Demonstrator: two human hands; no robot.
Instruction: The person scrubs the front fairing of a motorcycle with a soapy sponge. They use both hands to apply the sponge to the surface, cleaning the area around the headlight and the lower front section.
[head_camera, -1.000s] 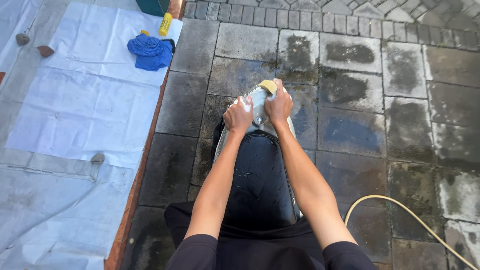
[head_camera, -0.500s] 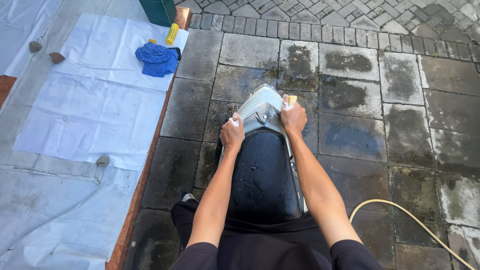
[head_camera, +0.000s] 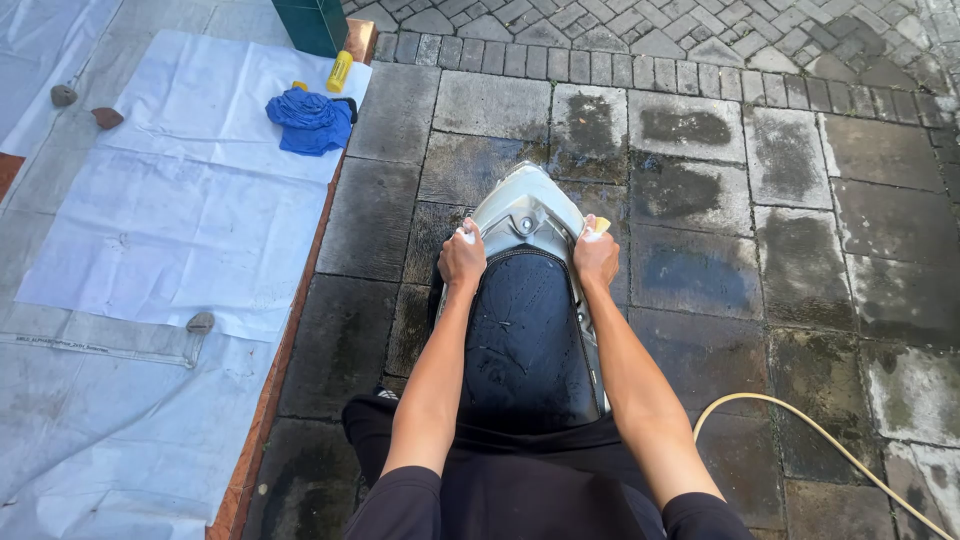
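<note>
hands: 2 | left hand (head_camera: 461, 259) closed on soapy foam at the left edge of the scooter tail (head_camera: 520, 212) | right hand (head_camera: 596, 253) pinching 1 yellow sponge (head_camera: 600, 225) at its right edge | 1 black seat (head_camera: 522, 340) between the arms | around: 1 hose (head_camera: 800, 420), 1 blue cloth (head_camera: 308, 120), 1 yellow bottle (head_camera: 340, 70), 3 stones on white sheets (head_camera: 180, 220)

Left hand (head_camera: 461, 260) gripped scooter tail panel (head_camera: 520, 215) on left; right hand (head_camera: 596, 255) pressed yellow sponge (head_camera: 600, 226) against right edge; black seat (head_camera: 525, 340) wet.
</note>
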